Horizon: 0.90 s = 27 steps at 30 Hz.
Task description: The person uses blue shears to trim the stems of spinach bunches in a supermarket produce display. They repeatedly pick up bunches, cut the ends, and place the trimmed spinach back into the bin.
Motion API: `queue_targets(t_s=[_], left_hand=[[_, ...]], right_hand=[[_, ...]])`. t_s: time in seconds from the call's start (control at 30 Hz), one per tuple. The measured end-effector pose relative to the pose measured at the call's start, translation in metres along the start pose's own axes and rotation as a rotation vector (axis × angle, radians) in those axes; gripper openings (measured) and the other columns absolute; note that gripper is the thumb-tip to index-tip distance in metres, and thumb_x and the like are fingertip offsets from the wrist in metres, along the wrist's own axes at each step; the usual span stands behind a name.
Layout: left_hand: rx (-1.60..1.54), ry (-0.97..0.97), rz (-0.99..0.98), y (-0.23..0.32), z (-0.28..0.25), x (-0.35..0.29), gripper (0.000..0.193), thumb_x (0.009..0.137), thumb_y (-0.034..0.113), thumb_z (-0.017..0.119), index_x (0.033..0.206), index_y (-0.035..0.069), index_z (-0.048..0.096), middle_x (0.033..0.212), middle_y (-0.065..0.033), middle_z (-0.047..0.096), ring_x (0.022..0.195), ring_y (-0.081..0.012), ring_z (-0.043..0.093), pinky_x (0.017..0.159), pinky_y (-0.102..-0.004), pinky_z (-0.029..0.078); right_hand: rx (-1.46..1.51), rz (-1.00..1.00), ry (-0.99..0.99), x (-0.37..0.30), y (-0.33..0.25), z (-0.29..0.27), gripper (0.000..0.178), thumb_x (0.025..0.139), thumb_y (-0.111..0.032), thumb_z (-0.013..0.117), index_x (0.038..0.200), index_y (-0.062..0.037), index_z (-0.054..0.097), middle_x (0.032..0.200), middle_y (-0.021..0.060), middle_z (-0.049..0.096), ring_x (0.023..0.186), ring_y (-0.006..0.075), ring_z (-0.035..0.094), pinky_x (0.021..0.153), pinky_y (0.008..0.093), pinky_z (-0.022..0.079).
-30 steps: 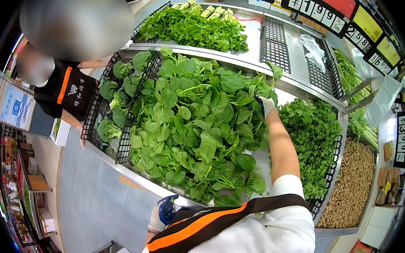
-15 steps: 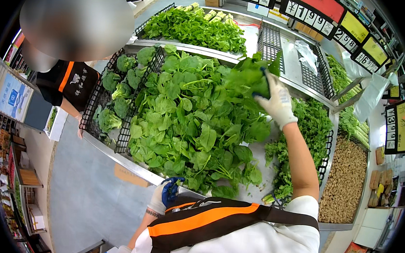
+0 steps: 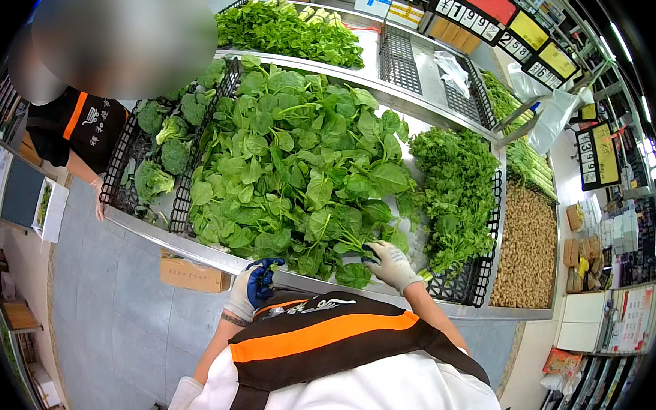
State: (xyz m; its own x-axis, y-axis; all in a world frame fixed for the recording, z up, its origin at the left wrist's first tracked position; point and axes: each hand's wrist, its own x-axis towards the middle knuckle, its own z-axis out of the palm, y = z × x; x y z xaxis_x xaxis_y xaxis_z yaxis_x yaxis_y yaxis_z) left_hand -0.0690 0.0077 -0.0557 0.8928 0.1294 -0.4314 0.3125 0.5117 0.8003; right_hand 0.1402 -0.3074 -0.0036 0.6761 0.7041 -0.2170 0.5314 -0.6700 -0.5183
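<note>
A big heap of broad-leaved leafy greens [image 3: 285, 172] covers the middle of the metal display stand. At the heap's near right edge, my right hand [image 3: 395, 268], in a white glove with dark blue fingertips, closes its fingers on the stems of some leafy greens. My left hand [image 3: 246, 286], gloved white with a blue palm, is by the stand's front rim, close to my apron. Its fingers are curled in, and what they hold, if anything, is too small to make out.
Broccoli [image 3: 172, 156] lies in a black crate on the left, by a co-worker in a dark apron [image 3: 85, 126]. Curly greens [image 3: 452, 197] and brown peanuts [image 3: 524, 247] are at right. Celery [image 3: 293, 34] lies beyond; price signs [image 3: 475, 11] hang above. A cardboard box [image 3: 192, 273] sits below.
My right hand has come from the far right of the heap, where it held a bunch of leaves, down to its near edge. The left hand stays by the rim. The view has shifted.
</note>
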Motion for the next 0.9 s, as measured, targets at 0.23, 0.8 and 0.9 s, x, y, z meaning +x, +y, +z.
queue_targets(t_s=[0.23,0.8,0.9], left_hand=[[-0.419,0.027,-0.17,0.023,-0.006,-0.02,0.035,0.1,0.015,0.037,0.124,-0.002,0.058,0.062,0.005,0.041,0.051,-0.0058,0.038,0.044,-0.0193,0.029],[0.326,0.442,0.138,-0.025,0.017,-0.115,0.03,0.084,0.001,0.053,0.113,0.004,0.062,0.078,-0.0045,0.058,0.065,-0.0157,0.056,0.057,-0.0283,0.046],[-0.176,0.402,0.103,-0.026,0.017,-0.096,0.031,0.097,0.01,0.046,0.125,0.003,0.056,0.07,0.0024,0.047,0.057,-0.0108,0.044,0.051,-0.0212,0.039]], right_hand=[[-0.129,0.058,0.417,0.017,0.043,-0.017,0.054,0.082,-0.027,0.068,0.131,-0.0098,0.051,0.121,0.0222,0.057,0.108,0.0402,0.057,0.095,0.0443,0.045],[0.182,0.117,0.261,0.175,0.089,-0.087,0.047,0.078,-0.019,0.071,0.124,-0.0101,0.063,0.11,0.0151,0.068,0.097,0.0269,0.067,0.085,0.0349,0.051],[0.762,-0.046,0.086,0.151,0.09,-0.114,0.041,0.079,-0.011,0.068,0.118,0.0013,0.062,0.096,0.0075,0.069,0.082,0.0129,0.064,0.076,0.0268,0.051]])
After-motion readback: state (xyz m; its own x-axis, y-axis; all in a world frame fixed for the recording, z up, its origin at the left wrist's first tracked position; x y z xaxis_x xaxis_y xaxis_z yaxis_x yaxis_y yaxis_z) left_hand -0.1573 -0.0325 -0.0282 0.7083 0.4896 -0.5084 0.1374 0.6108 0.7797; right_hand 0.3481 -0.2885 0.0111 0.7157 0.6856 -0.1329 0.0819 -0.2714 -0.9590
